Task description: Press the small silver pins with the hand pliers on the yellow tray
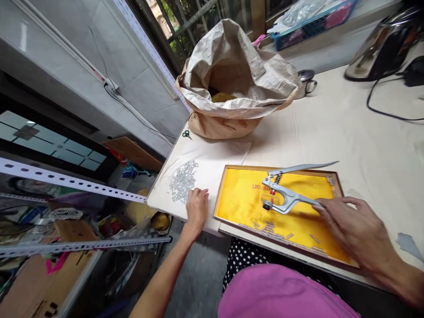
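My right hand (351, 225) grips one handle of silver hand-press pliers (288, 198). Their jaws are apart, with a spring and a red tip by the upper one. They are held above a shallow cardboard tray (217, 198) with a bright yellow lining (238, 190). Small metal pins (269, 229) lie scattered along the tray's near side. At the lower right edge of a pile of small silver pins (183, 182), my left hand (198, 207) has its fingers curled together. Whether a pin is between those fingertips cannot be made out.
A large crumpled paper sack (225, 123) stands open behind the tray. Green-handled scissors (186, 134) lie by the table's left edge. Farther back are a lidded metal cup (305, 84), a kettle (377, 48) with a cord, and a blue basket (308, 33). Perforated metal shelving (76, 179) runs along the left.
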The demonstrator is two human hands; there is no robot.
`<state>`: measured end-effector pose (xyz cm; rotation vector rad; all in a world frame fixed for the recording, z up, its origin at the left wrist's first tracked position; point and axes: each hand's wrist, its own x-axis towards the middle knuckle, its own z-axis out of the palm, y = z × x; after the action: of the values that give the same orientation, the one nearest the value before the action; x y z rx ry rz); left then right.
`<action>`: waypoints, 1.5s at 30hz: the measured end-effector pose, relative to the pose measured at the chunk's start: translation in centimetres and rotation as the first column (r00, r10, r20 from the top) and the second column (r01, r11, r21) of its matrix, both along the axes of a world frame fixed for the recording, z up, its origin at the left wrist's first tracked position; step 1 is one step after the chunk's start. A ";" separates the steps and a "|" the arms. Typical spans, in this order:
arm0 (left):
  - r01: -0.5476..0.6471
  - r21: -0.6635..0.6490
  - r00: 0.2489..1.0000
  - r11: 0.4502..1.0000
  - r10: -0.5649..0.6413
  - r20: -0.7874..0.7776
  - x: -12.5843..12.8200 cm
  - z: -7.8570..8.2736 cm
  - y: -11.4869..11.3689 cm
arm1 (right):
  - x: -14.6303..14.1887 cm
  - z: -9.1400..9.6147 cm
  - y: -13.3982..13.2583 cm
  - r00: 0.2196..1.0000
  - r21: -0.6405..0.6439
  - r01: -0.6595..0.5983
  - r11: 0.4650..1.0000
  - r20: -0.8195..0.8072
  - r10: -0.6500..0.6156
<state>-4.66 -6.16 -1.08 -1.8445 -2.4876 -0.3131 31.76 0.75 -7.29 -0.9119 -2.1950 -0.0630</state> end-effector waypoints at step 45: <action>0.141 -0.486 0.563 0.863 0.333 0.756 6.2 -1.8 4.4 | -6.7 -0.6 2.9 0.883 -0.076 -0.148 0.986 0.439 0.167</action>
<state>1.55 -1.79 -2.90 -2.0089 -3.6095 -0.7522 25.10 3.63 -7.94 -0.7932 -2.6990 -0.1636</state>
